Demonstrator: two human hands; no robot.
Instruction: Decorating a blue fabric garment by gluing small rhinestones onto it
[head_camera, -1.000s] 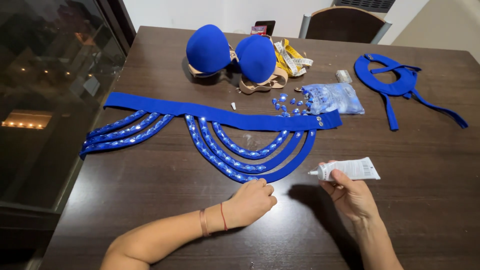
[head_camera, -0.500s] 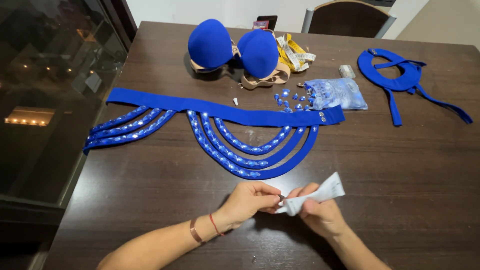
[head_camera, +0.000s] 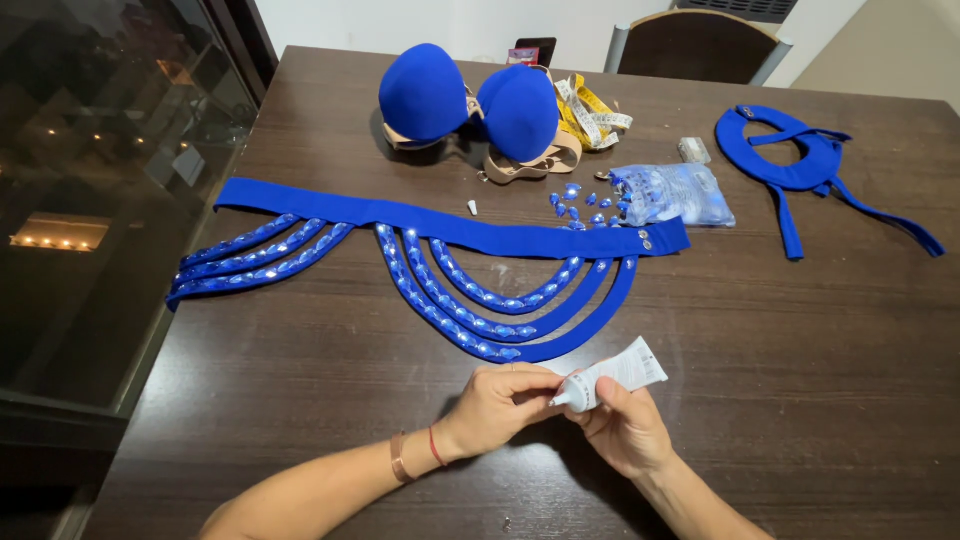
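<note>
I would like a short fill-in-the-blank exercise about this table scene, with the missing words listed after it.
1. The right hand holds a small white ____ near its nozzle end.
2. The left hand brings its fingers to the ____ of the tube.
3. The long belt with hanging loops is ____ in colour.
4. The bag of gems lies to the ____ of the padded cups in the picture.

Missing words: tube; nozzle; blue; right
</note>
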